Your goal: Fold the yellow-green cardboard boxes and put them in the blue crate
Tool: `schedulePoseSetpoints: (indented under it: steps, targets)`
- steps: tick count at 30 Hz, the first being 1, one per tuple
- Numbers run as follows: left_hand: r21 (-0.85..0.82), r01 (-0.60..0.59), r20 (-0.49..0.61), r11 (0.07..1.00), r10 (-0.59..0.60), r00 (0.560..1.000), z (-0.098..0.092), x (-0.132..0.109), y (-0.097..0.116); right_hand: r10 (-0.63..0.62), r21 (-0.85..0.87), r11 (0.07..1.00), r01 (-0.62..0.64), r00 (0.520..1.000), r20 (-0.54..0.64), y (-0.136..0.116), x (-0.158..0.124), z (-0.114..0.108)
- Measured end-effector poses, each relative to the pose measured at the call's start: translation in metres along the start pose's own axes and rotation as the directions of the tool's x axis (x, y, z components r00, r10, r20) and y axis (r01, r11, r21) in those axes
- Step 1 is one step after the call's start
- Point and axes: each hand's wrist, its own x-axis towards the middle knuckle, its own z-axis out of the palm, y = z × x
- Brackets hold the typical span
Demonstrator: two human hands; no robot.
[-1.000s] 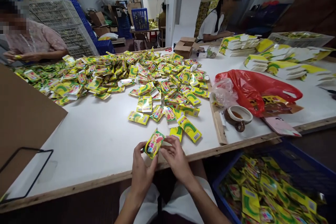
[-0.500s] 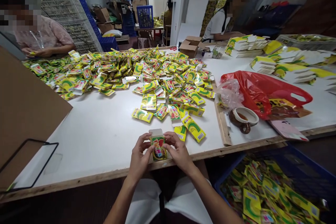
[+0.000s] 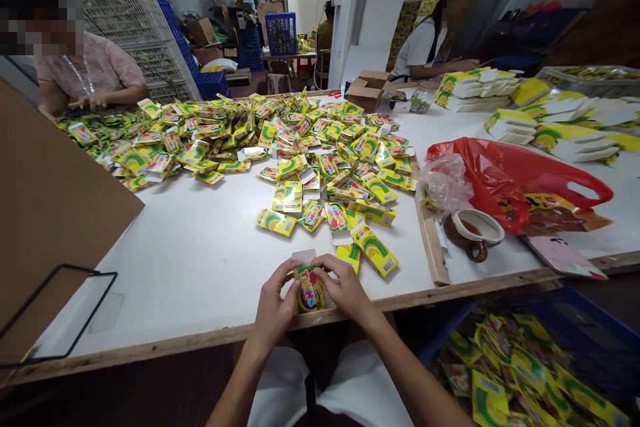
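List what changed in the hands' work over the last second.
The small yellow-green cardboard carton went from flat and tilted to upright and squared open, white flap up. The left hand and right hand kept hold of it throughout, settling at the white table edge. The heap of flat cartons, red plastic bag and brown cup stayed put.

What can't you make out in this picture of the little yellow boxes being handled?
- Head view: the small carton is partly covered by the fingers of the left hand and the right hand, and its print is too small to read.
- Head view: the blue crate is cut off by the bottom and right edges.
- Head view: the red bag hides whatever is inside it.
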Motion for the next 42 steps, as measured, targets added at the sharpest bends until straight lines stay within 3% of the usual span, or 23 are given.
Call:
schedulePoseSetpoints:
  steps: [6,11,18,27,30,34,38,40,42]
  targets:
    - [-0.061,-0.101,-0.085,0.993,0.096,0.992,0.011,0.000,0.003,0.033,0.157,0.988,-0.004,0.983,-0.181,0.002,-0.002,0.008]
    - [0.017,-0.050,-0.106,0.999,0.051,0.993,0.010,0.003,0.013,-0.036,0.101,0.994,0.049,0.990,-0.135,-0.007,-0.004,0.008]
    - [-0.110,0.077,-0.132,0.991,-0.092,0.987,0.007,0.016,0.016,0.095,0.048,0.995,-0.090,0.987,-0.133,-0.013,0.010,0.007]
    - [-0.260,0.189,-0.083,0.947,-0.217,0.973,0.006,0.022,0.014,0.175,0.162,0.973,-0.164,0.983,-0.052,-0.005,0.011,0.006]
    - [-0.222,0.196,-0.096,0.955,-0.222,0.970,0.007,0.026,0.014,0.198,0.171,0.968,-0.186,0.979,-0.054,-0.006,0.012,0.001]
    - [-0.152,0.119,-0.061,0.981,-0.129,0.990,0.007,0.022,0.009,0.163,0.135,0.978,-0.159,0.986,-0.024,-0.003,0.013,0.002]
    - [-0.194,0.132,-0.005,0.972,-0.135,0.991,0.008,0.012,0.005,0.142,0.136,0.981,-0.141,0.990,0.006,-0.005,0.010,0.008]
    - [-0.212,0.151,0.014,0.965,-0.152,0.988,0.007,0.007,0.004,0.124,0.112,0.987,-0.119,0.991,-0.039,-0.014,0.002,-0.005]
    - [-0.194,0.138,0.000,0.971,-0.141,0.990,0.006,0.005,0.005,0.108,0.009,0.994,-0.107,0.986,-0.124,-0.028,-0.014,-0.036]
